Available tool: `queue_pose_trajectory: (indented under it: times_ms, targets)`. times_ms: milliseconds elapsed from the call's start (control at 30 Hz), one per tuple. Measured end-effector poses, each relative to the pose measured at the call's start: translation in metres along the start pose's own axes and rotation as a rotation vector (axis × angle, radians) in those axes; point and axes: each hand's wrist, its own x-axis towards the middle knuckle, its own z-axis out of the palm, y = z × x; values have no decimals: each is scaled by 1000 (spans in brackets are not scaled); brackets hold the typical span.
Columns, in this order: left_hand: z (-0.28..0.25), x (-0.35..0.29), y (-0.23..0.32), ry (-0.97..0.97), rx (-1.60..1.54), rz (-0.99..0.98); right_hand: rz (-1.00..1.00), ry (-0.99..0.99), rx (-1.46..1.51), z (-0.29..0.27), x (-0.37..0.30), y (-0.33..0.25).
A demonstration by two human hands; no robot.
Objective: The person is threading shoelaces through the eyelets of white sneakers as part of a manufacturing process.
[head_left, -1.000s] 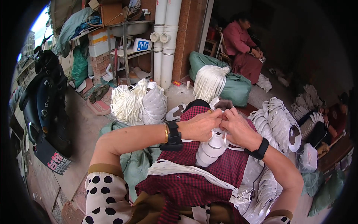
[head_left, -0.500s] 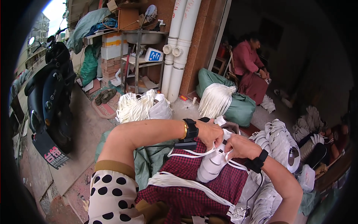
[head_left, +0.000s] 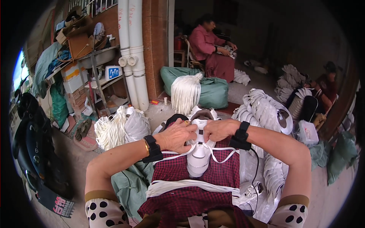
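Observation:
A white shoe upper [head_left: 198, 162] lies on my lap over a dark red checked cloth [head_left: 171, 171], its rounded toe toward me. A flat white shoelace [head_left: 224, 156] crosses it low on the lacing opening, with loose lengths hanging out on both sides. My left hand [head_left: 176, 136] is closed at the left edge of the opening, fingertips partly hidden. On the opposite edge, my right hand [head_left: 221, 130] pinches the upper with bent fingers. Across my lap, nearer to me, lies a bundle of white laces [head_left: 190, 185].
Nested stacks of white uppers [head_left: 262, 108] stand at my right. A lace bunch [head_left: 186, 93] rests against a green sack [head_left: 213, 93] ahead; another lace pile [head_left: 110, 127] is front left. One person [head_left: 211, 49] sits in the doorway, another [head_left: 327, 87] far right. A scooter [head_left: 38, 140] stands left.
The view has swung right. My hands have moved from pulling the lace close together to gripping either side of the upper, higher up, and the lace ends now hang looser.

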Motion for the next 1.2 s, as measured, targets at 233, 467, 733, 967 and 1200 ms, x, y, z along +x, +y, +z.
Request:
queue_pose_trajectory:
  times_ms: [233, 467, 733, 967, 1200]
  targets:
    - [-3, 9, 1, 19, -92, -72, 205, 31, -244, 2, 10, -22]
    - [-16, 48, -5, -497, -254, -497, 315, 196, -141, 17, 0, -36]
    - [8, 35, 6, -240, -334, -701, 357, 801, 652, 31, 16, -6]
    - [28, 18, 31, 370, -284, -384, 48, 943, 654, 55, 13, 2]
    - [-30, 26, 59, 456, -1111, -690, -22, 856, 757, 50, 0, 6]
